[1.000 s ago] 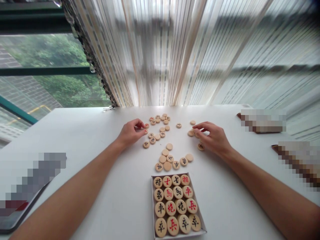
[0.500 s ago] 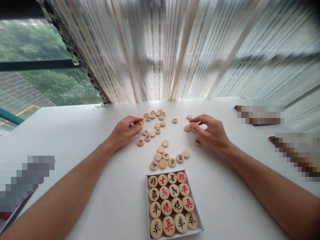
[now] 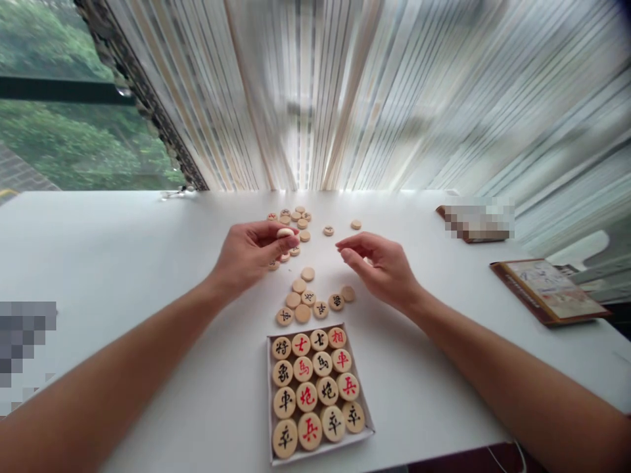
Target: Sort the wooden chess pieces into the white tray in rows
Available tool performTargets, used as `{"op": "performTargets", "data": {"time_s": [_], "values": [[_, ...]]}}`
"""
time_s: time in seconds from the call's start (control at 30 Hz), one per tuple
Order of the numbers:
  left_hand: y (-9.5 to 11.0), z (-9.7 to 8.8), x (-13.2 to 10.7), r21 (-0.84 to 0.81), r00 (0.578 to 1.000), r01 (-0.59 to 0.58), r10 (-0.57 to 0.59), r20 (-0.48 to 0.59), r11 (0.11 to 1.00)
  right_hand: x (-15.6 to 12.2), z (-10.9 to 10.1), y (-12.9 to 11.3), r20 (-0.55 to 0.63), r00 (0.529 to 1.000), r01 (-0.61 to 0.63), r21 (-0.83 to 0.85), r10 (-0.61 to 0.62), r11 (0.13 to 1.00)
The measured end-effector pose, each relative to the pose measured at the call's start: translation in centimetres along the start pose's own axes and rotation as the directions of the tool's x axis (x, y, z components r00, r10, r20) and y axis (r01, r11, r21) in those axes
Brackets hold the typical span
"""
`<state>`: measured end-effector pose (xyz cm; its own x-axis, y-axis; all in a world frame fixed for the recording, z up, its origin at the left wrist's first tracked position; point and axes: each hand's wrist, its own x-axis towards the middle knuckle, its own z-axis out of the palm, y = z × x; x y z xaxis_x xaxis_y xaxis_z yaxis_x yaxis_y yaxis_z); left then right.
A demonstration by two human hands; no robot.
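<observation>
My left hand (image 3: 251, 253) pinches a round wooden xiangqi piece (image 3: 284, 232) between thumb and fingers, above a loose group of pieces. To its right, my right hand (image 3: 377, 266) is curled above the table, its thumb and fingertips close together; whatever they hold is hidden. Near me stands a shallow white box (image 3: 270, 401) packed with rows of pieces, red and black characters facing up. Just beyond the box lie several scattered pieces, among them a blank-side-up piece (image 3: 302, 313) and a black-marked piece (image 3: 321, 309). Part of the far group is hidden by my left hand.
A white table (image 3: 187, 368) carries everything. At the right lie a brown-edged flat box (image 3: 547, 289) with a printed top and a similar blurred item (image 3: 476, 223). A blurred grey object (image 3: 24, 341) is at the left. String curtains (image 3: 305, 98) hang behind the table.
My right hand has moved left, away from the pieces at the right, which are mostly out of sight now. The left hand has lifted its piece and tilted it edge-on. The view has shifted right.
</observation>
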<state>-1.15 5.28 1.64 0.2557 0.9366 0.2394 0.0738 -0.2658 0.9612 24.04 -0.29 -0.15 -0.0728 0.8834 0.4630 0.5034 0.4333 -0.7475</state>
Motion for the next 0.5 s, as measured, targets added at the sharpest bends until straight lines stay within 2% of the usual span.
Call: {"op": "performTargets", "data": {"time_s": [0.13, 0.2, 0.37, 0.5], "values": [[1.5, 3.5, -1.7, -0.066, 0.976, 0.005, 0.009, 0.219, 0.998, -0.9, 1.1, -1.3, 0.117, 0.993, -0.054, 0.182, 0.033, 0.982], [1.7, 4.2, -2.0, -0.080, 0.966, 0.020, 0.001, 0.257, 0.997, -1.1, 1.4, -1.7, 0.132, 0.991, -0.063, 0.210, 0.035, 0.976], [1.3, 4.2, -2.1, -0.059, 0.956, 0.031, -0.012, 0.294, 0.998, -1.3, 1.4, -2.1, 0.138, 0.983, -0.158, 0.286, 0.122, 0.945], [0.5, 3.7, -2.2, -0.153, 0.959, 0.099, -0.053, 0.277, 0.983, -1.2, 1.2, -2.4, 0.185, 0.966, -0.240, 0.363, 0.183, 0.900]]}}
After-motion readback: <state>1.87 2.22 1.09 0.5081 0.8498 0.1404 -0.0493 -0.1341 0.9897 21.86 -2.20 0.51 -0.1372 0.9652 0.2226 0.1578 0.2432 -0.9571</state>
